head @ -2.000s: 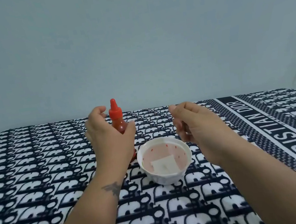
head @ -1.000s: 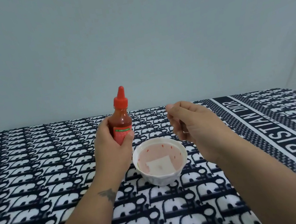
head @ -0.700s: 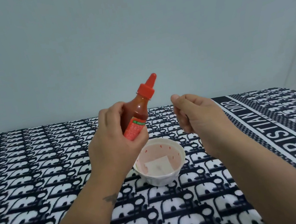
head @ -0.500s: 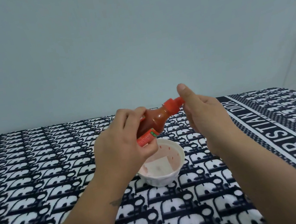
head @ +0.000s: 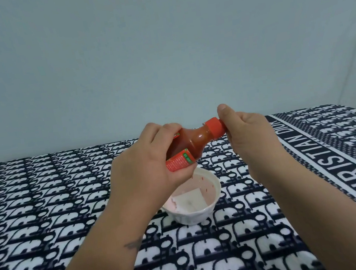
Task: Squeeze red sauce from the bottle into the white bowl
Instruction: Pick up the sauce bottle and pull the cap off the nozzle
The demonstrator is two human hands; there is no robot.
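A small bottle of red sauce (head: 194, 142) with a red cap (head: 215, 127) lies almost on its side in the air above the white bowl (head: 198, 215). My left hand (head: 145, 167) is shut around the bottle's body. My right hand (head: 248, 131) grips the cap's tip, which its fingers hide. The bowl stands on the table below and between my hands; its inside is pinkish with red specks, and a white square piece lies at its bottom. My left hand covers the bowl's left rim.
The table wears a black-and-white patterned cloth (head: 45, 212) with a lettered stripe (head: 350, 169) along its right side. A plain pale wall (head: 159, 45) rises behind the table's far edge.
My left hand lifted the bottle off the table and tipped it rightward over the bowl. My right hand rose and closed on the cap.
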